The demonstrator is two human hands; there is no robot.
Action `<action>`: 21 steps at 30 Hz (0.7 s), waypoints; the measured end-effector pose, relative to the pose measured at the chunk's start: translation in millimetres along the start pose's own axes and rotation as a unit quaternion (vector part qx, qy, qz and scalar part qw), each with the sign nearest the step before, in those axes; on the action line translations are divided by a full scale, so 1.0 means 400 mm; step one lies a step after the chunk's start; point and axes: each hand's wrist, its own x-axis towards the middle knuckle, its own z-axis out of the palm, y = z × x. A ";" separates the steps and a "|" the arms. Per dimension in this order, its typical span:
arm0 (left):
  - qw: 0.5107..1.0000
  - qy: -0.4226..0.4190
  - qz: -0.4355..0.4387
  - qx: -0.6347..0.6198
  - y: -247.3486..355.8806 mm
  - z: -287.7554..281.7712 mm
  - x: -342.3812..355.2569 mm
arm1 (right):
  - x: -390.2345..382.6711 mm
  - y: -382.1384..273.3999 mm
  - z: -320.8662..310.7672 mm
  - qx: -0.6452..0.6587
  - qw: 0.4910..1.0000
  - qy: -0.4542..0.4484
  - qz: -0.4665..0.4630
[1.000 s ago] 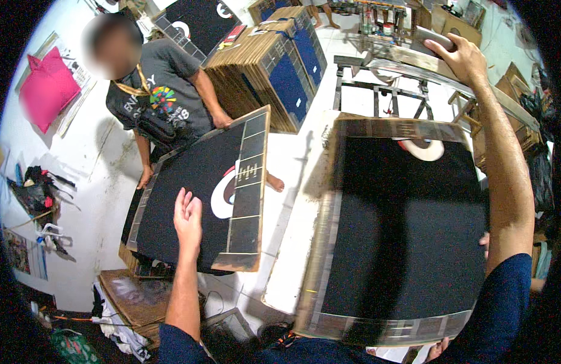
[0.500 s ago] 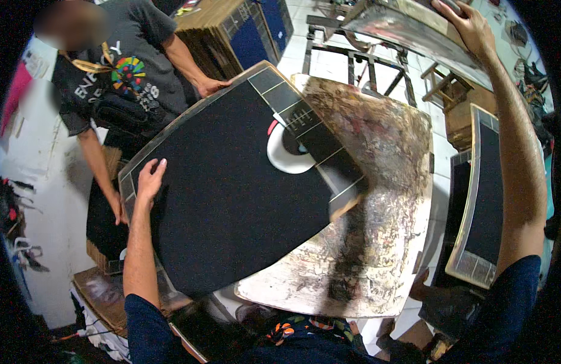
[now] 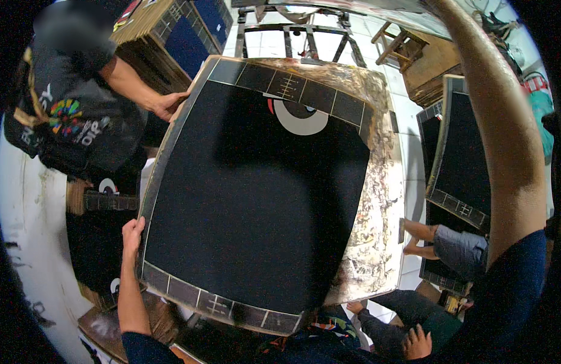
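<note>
the black panel (image 3: 250,200) sat askew over the stained table (image 3: 377,224); even, level handling by the rim, off the dark face, would have served best. the left hand (image 3: 133,233) seemed curled around the panel's left edge, nearly closed; a co-worker's hand (image 3: 168,106) held farther up. the right hand was out of view, its fingers impossible to tell.

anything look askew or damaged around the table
Yes: the large black rectangular board sits askew over the stained white tabletop, leaving a bare strip along the right. The left hand is at the board's left edge, so it may not be settled. The tabletop itself looks worn, with dark, patchy blotches.
</note>
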 end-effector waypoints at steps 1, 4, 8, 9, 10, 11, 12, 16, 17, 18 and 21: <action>1.000 0.025 0.007 -0.011 0.030 0.008 -0.032 | -0.003 -0.002 -0.001 -0.002 1.000 0.000 -0.001; 0.997 0.041 0.001 -0.069 0.109 0.038 -0.087 | -0.016 -0.009 0.005 -0.006 1.000 -0.003 -0.007; 0.982 0.017 0.028 -0.184 0.206 0.101 -0.071 | -0.011 0.000 0.014 -0.008 1.000 -0.011 -0.005; 0.988 0.014 0.017 -0.152 0.229 0.129 -0.061 | -0.008 0.004 0.018 -0.006 1.000 -0.013 -0.005; 0.985 0.015 0.006 -0.172 0.243 0.182 -0.076 | -0.005 0.007 0.022 -0.007 1.000 -0.015 -0.005; 0.978 0.020 -0.028 -0.205 0.256 0.236 -0.100 | 0.000 0.008 0.028 -0.006 1.000 -0.018 -0.005; 0.968 0.019 -0.056 -0.243 0.271 0.293 -0.119 | 0.002 0.007 0.033 -0.005 1.000 -0.021 -0.003; 0.956 0.027 -0.141 -0.254 0.264 0.461 -0.311 | -0.002 -0.004 0.030 -0.025 0.999 -0.031 0.009; 0.953 0.021 -0.174 -0.246 0.251 0.477 -0.369 | -0.006 -0.008 0.027 -0.015 0.999 -0.034 0.001; 0.950 0.016 -0.194 -0.245 0.236 0.481 -0.422 | -0.013 -0.010 0.014 -0.007 0.999 -0.038 -0.005; 0.954 -0.005 -0.153 -0.256 0.196 0.467 -0.515 | -0.010 -0.027 -0.007 -0.024 0.999 -0.044 -0.001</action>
